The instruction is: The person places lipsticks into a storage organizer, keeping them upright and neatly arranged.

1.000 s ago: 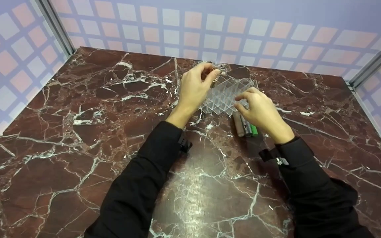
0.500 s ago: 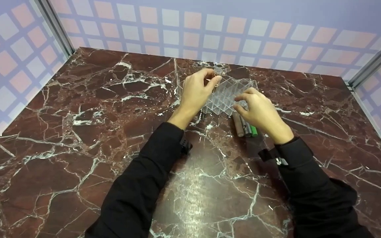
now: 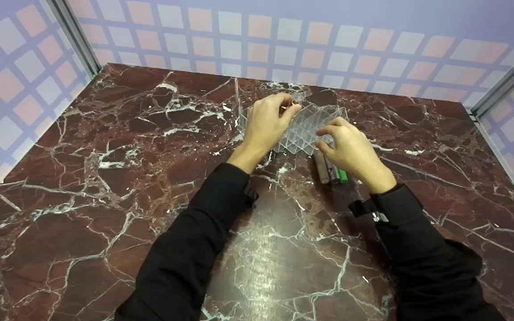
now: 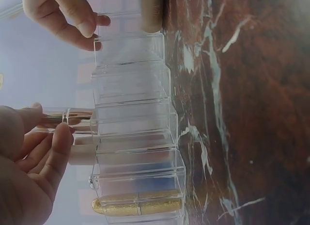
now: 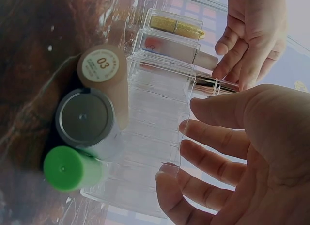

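My left hand pinches a lipstick tube with a rose-gold middle and a clear end. The tube stands upright, its lower end at a compartment opening of the clear divided organizer. Fingertips of my right hand touch the organizer's rim on the opposite side, thumb apart and fingers loosely bent. In the left wrist view, a gold tube stands in the end compartment, with a pale tube between it and the lipstick tube. My left fingers hide part of the lipstick tube.
Below my right hand, three tubes lie side by side against the organizer's near side: a beige one labelled 03, a silver-ended one and a green-capped one. A tiled wall rises behind the marbled table.
My left hand has come slightly nearer and lower over the organizer with the lipstick tube, and a bit of red now shows at its fingertips. My right hand has hardly moved.
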A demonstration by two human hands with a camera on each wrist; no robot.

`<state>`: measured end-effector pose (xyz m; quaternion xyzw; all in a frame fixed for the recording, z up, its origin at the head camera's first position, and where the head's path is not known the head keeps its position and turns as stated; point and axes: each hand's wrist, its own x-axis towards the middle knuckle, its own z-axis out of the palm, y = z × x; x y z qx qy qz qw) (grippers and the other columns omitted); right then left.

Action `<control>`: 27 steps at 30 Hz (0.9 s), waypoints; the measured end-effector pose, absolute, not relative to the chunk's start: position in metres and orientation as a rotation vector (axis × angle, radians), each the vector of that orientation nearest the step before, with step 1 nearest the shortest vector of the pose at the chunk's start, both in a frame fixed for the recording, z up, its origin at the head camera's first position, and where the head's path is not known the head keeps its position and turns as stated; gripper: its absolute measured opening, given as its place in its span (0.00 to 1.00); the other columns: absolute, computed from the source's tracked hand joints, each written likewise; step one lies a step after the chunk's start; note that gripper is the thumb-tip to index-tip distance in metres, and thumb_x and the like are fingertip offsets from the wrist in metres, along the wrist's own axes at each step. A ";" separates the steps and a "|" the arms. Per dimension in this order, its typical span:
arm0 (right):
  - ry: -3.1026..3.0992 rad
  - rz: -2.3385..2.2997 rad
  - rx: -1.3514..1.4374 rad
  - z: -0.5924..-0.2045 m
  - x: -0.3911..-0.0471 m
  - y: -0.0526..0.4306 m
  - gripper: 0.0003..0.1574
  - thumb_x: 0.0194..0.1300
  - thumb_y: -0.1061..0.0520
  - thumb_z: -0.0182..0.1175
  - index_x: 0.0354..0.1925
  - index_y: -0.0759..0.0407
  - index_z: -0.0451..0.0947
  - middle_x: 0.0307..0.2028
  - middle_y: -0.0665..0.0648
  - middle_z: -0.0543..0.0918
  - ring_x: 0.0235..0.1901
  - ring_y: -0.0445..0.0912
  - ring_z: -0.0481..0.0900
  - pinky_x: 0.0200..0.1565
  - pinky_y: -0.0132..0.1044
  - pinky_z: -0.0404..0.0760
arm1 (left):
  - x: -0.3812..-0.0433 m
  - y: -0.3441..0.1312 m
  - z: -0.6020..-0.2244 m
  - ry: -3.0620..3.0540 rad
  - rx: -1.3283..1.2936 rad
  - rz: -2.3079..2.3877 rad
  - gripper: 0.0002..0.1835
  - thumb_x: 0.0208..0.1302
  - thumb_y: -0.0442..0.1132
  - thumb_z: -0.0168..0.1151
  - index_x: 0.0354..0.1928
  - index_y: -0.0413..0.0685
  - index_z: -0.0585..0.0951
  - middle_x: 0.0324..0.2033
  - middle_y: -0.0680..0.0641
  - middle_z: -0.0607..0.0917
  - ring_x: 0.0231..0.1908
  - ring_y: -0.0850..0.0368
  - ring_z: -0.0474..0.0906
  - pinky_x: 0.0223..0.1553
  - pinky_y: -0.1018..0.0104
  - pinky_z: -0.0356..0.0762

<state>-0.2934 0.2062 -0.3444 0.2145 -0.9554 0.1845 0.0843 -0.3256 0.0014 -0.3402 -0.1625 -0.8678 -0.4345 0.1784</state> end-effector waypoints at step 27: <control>-2.850 0.553 0.646 -0.344 -0.292 0.206 0.20 0.70 0.56 0.64 0.55 0.67 0.82 0.52 0.65 0.78 0.51 0.59 0.78 0.57 0.56 0.75 | -0.324 0.002 -0.349 -2.513 -0.503 -0.989 0.19 0.74 0.44 0.62 0.58 0.38 0.80 0.30 0.45 0.87 0.19 0.60 0.73 0.22 0.73 0.73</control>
